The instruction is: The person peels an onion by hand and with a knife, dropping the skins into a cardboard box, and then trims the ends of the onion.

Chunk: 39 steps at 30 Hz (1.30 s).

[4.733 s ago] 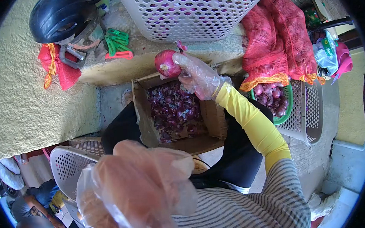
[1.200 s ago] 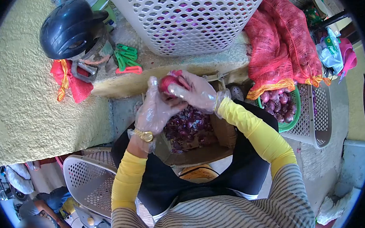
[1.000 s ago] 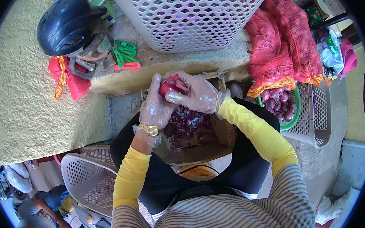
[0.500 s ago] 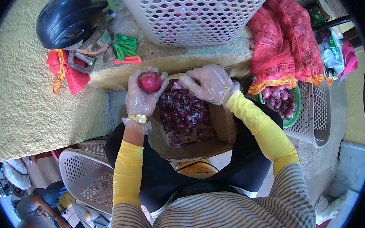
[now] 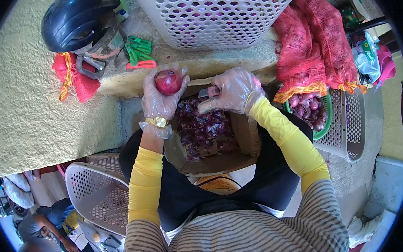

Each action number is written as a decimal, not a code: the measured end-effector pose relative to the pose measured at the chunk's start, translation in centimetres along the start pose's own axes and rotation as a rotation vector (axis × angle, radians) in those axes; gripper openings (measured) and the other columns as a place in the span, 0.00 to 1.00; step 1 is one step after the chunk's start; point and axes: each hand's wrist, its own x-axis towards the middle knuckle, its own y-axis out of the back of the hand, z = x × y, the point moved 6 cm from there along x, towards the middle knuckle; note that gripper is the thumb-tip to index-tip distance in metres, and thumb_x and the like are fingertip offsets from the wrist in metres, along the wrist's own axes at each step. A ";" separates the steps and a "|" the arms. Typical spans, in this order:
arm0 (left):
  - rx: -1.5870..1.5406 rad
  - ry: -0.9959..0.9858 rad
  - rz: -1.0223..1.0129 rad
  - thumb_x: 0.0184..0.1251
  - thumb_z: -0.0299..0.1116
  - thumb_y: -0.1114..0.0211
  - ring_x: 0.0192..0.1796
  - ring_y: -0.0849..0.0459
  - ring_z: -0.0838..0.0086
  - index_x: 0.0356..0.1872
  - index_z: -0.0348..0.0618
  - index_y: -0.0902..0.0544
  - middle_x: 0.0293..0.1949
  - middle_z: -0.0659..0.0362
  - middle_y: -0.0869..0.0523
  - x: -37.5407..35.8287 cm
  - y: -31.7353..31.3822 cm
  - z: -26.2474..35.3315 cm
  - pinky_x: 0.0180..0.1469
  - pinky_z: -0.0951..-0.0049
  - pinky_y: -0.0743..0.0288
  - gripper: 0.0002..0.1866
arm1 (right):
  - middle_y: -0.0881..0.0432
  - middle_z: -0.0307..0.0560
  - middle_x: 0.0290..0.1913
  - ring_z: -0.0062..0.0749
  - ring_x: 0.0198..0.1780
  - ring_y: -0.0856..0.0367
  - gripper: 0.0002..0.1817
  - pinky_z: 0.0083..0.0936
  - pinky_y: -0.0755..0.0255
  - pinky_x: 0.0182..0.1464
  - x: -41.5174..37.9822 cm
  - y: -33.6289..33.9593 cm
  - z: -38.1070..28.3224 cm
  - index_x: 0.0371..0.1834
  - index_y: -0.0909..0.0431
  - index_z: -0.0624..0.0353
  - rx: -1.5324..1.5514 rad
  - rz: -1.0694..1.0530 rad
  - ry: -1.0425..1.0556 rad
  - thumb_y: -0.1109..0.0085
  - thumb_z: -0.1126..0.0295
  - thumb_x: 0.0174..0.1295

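A round red onion [image 5: 168, 82] rests in my left hand [image 5: 156, 98], its gloved fingers curled around the sides. My right hand [image 5: 234, 91], also in a clear plastic glove, is closed on a small pink tool [image 5: 213, 91]; a short greyish end sticks out toward the onion, but its exact kind is hard to make out. The two hands are apart, above the far edge of an open cardboard box [image 5: 246, 137]. Loose dark purple onion skins [image 5: 204, 126] lie inside that box, between my legs.
A white perforated crate [image 5: 222, 18] stands on the ledge ahead, beside green clips [image 5: 139, 49] and a black helmet [image 5: 77, 22]. Red mesh sacks [image 5: 298, 50] and a green-rimmed basket of onions [image 5: 329, 118] are right. Another crate [image 5: 92, 188] and a seated person [image 5: 51, 232] are left.
My left hand has lifted slightly and turned the onion, showing more of its face. My right hand has rotated, bringing the small pink tool into sight.
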 end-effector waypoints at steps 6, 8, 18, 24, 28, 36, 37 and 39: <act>-0.049 0.003 0.021 0.78 0.45 0.44 0.69 0.24 0.43 0.56 0.33 0.25 0.61 0.43 0.20 0.3 -0.3 -0.4 0.70 0.37 0.28 0.23 | 0.18 0.58 0.23 0.58 0.31 0.15 0.38 0.49 0.24 0.39 -0.3 -0.2 0.2 0.29 0.15 0.57 0.024 0.004 0.015 0.35 0.26 0.53; -0.072 -0.001 0.047 0.79 0.46 0.45 0.69 0.25 0.43 0.57 0.33 0.25 0.61 0.43 0.20 0.3 -0.3 -0.4 0.70 0.37 0.28 0.23 | 0.18 0.62 0.24 0.58 0.31 0.16 0.34 0.49 0.24 0.39 -0.1 -1.2 1.3 0.31 0.17 0.59 0.071 0.059 -0.042 0.40 0.32 0.63; -0.035 0.086 0.018 0.81 0.55 0.48 0.61 0.20 0.41 0.57 0.35 0.26 0.57 0.40 0.20 1.4 -1.0 -2.5 0.63 0.39 0.21 0.28 | 0.29 0.27 0.32 0.15 0.27 0.36 0.13 0.22 0.38 0.28 0.5 -3.3 2.6 0.46 0.21 0.60 1.285 -0.081 -0.183 0.48 0.62 0.80; 0.095 0.142 -0.115 0.79 0.60 0.48 0.59 0.18 0.43 0.61 0.33 0.29 0.58 0.39 0.21 1.4 -1.8 -3.4 0.62 0.38 0.20 0.34 | 0.14 0.51 0.29 0.45 0.31 0.14 0.34 0.36 0.22 0.37 0.1 2.7 1.2 0.35 0.15 0.57 0.291 0.245 0.038 0.20 0.36 0.44; 0.097 0.261 -0.153 0.78 0.61 0.48 0.62 0.19 0.42 0.65 0.30 0.31 0.61 0.38 0.22 0.6 -2.7 -4.7 0.63 0.37 0.21 0.38 | 0.12 0.47 0.32 0.47 0.34 0.12 0.35 0.38 0.20 0.39 -0.1 3.3 1.0 0.41 0.14 0.55 0.233 0.212 0.042 0.21 0.35 0.44; 0.077 0.360 -0.256 0.79 0.59 0.45 0.63 0.19 0.47 0.64 0.32 0.29 0.62 0.40 0.21 0.3 -3.4 -5.4 0.65 0.43 0.22 0.35 | 0.11 0.43 0.34 0.42 0.37 0.11 0.42 0.36 0.18 0.43 0.2 3.0 1.9 0.61 0.16 0.44 0.170 0.127 0.055 0.23 0.33 0.44; 0.120 0.343 -0.284 0.79 0.59 0.45 0.63 0.19 0.48 0.64 0.32 0.29 0.61 0.40 0.21 0.2 -3.6 -5.4 0.65 0.44 0.21 0.35 | 0.11 0.43 0.34 0.42 0.37 0.11 0.42 0.36 0.18 0.43 0.2 3.0 2.0 0.61 0.16 0.44 0.170 0.127 0.054 0.23 0.33 0.44; 0.149 0.308 -0.272 0.79 0.58 0.45 0.62 0.19 0.49 0.63 0.32 0.28 0.61 0.40 0.21 0.4 -3.4 -5.3 0.65 0.45 0.21 0.34 | 0.11 0.43 0.34 0.43 0.37 0.11 0.44 0.36 0.19 0.43 0.1 3.3 1.7 0.64 0.18 0.43 0.135 0.153 0.083 0.24 0.32 0.45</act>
